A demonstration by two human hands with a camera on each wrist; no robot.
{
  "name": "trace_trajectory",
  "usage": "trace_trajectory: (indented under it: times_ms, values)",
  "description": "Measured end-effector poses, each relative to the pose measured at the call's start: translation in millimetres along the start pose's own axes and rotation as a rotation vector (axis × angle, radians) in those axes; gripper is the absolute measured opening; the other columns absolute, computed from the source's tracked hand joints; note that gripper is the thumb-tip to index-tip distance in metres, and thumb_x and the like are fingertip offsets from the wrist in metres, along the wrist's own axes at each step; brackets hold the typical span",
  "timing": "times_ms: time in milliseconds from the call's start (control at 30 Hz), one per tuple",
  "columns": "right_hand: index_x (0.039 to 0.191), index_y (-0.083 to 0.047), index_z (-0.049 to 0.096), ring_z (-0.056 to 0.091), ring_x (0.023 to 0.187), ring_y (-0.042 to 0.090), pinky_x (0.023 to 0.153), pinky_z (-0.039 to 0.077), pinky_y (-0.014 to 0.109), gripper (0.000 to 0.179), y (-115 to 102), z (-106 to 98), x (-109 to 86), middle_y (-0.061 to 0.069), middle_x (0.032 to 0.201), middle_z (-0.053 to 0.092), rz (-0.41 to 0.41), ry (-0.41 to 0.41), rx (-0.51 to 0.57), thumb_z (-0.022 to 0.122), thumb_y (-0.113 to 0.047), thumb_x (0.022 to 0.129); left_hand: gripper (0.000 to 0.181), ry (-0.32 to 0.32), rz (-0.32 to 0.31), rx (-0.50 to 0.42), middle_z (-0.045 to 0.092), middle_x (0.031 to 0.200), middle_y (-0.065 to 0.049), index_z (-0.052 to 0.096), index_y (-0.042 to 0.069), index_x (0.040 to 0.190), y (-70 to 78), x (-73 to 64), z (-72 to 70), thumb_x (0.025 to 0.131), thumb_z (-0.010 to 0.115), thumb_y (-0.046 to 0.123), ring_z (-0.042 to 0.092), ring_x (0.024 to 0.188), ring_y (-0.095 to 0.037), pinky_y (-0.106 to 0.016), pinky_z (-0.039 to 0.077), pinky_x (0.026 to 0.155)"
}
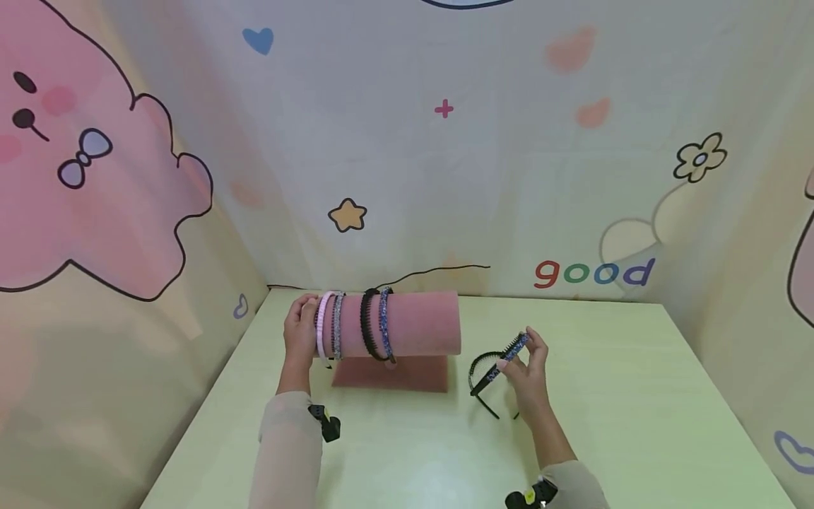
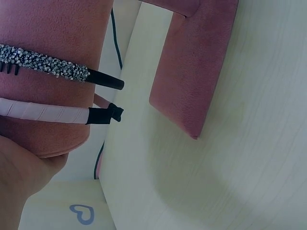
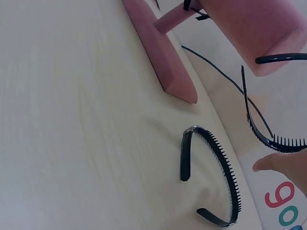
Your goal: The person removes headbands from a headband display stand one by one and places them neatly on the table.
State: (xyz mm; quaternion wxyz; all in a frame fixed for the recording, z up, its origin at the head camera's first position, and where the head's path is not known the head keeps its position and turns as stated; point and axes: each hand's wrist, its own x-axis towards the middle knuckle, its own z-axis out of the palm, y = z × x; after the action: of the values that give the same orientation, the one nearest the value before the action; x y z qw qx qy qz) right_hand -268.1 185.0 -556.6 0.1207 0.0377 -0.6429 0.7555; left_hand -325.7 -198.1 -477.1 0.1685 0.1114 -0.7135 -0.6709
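Observation:
A pink velvety headband stand [image 1: 422, 323] has a horizontal roll on a flat base [image 1: 391, 375]. My left hand [image 1: 300, 336] grips the roll's left end. Around the roll sit a pale pink headband [image 1: 321, 325], a silver sparkly headband [image 2: 53, 62], a black toothed headband [image 1: 366, 322] and a blue sparkly headband [image 1: 384, 318]. Right of the stand, my right hand [image 1: 534, 375] pinches another blue sparkly headband [image 1: 491, 375] with comb teeth, held above the table. Beneath it, a black toothed headband [image 3: 223, 157] with some sparkle stands on the table.
The pale table [image 1: 636, 396] meets a printed cloth backdrop [image 1: 407, 155] just behind the stand. More printed cloth rises along the left and right sides. The table's surface continues in front and to the right of the hands.

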Motion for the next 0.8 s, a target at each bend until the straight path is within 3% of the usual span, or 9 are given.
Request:
trace_trajectory:
  times_ms: [133,233,333,533,667,800]
  values:
    - [0.133,-0.037,0.015,0.025,0.119,0.035,0.085,0.029,0.054,0.071,28.5,-14.2,-4.2,0.0,0.137,0.009,-0.053,0.064,-0.034,0.059,-0.019,0.08,0.033,-0.003,0.011,-0.011,0.052,0.105,0.004,0.055,0.023,0.105,-2.4,-1.4,0.5,0.083,0.048,0.045,0.047,0.092,-0.017,-0.038,0.034,0.079]
    - [0.135,-0.031,0.015,0.024,0.118,0.038,0.085,0.03,0.052,0.07,-3.2,-3.6,-23.0,0.008,0.138,0.007,-0.082,0.075,-0.021,0.055,-0.015,0.08,0.032,0.001,0.018,-0.014,0.052,0.105,0.004,0.055,0.023,0.105,-4.5,-1.2,1.0,0.083,0.048,0.045,0.047,0.091,-0.017,-0.038,0.035,0.078]
    - [0.136,-0.03,0.016,0.023,0.117,0.038,0.083,0.032,0.05,0.071,-24.3,5.8,-36.7,0.003,0.139,0.008,-0.088,0.116,-0.072,0.056,-0.016,0.079,0.032,0.006,0.02,-0.006,0.053,0.104,0.005,0.056,0.024,0.104,-5.5,0.0,1.3,0.083,0.048,0.046,0.047,0.091,-0.016,-0.038,0.035,0.078]
    - [0.135,-0.036,0.015,0.02,0.115,0.034,0.077,0.039,0.043,0.075,-31.4,13.3,-48.3,-0.004,0.139,0.012,-0.028,0.197,-0.197,0.061,-0.021,0.077,0.032,0.008,0.006,0.021,0.052,0.106,0.006,0.055,0.025,0.105,-5.1,0.3,0.6,0.083,0.047,0.047,0.047,0.093,-0.017,-0.039,0.034,0.079]
    - [0.135,-0.029,0.019,0.026,0.109,0.033,0.07,0.041,0.031,0.072,-28.7,15.3,-51.6,0.0,0.135,0.018,-0.058,0.231,-0.225,0.061,-0.022,0.077,0.032,0.02,0.0,0.03,0.052,0.106,0.006,0.055,0.025,0.104,-3.9,-0.8,0.1,0.082,0.048,0.047,0.046,0.093,-0.017,-0.039,0.034,0.079]
    - [0.135,-0.023,0.022,0.03,0.106,0.035,0.07,0.038,0.033,0.066,-26.8,13.3,-52.0,0.008,0.131,0.024,-0.072,0.284,-0.245,0.057,-0.022,0.079,0.033,0.015,0.013,0.018,0.052,0.106,0.005,0.055,0.025,0.105,-3.0,-0.2,0.1,0.083,0.047,0.047,0.046,0.093,-0.017,-0.039,0.034,0.079]
